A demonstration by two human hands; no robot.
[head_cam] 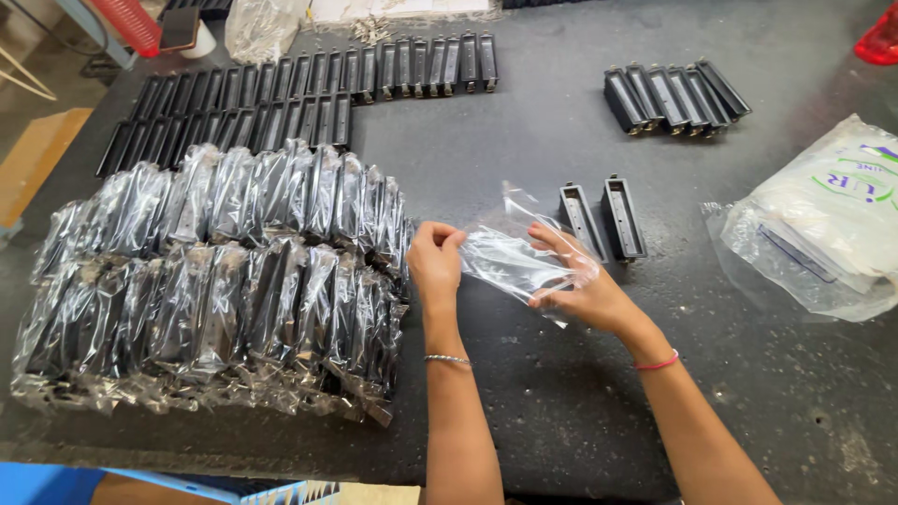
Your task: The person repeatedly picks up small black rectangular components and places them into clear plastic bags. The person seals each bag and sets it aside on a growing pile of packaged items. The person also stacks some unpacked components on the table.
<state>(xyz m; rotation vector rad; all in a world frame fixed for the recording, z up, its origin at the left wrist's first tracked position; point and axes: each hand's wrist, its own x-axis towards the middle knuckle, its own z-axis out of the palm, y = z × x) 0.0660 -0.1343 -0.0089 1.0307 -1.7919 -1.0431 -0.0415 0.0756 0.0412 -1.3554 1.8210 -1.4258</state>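
Observation:
My left hand (434,260) and my right hand (580,285) hold one small clear plastic bag (510,262) between them, just above the dark table (561,402). The left fingers pinch the bag's left end; the right fingers grip its right side. The bag looks empty. Two bare black oblong plastic parts (603,220) lie side by side just beyond my right hand. To the left of my left hand stands a big stack of the same parts wrapped in clear bags (224,271), in two rows.
Rows of unwrapped black parts (281,93) line the far left of the table, and a small group (673,96) lies at the far right. A large clear sack of plastic bags (823,224) rests at the right edge. A red object (879,42) sits in the far right corner.

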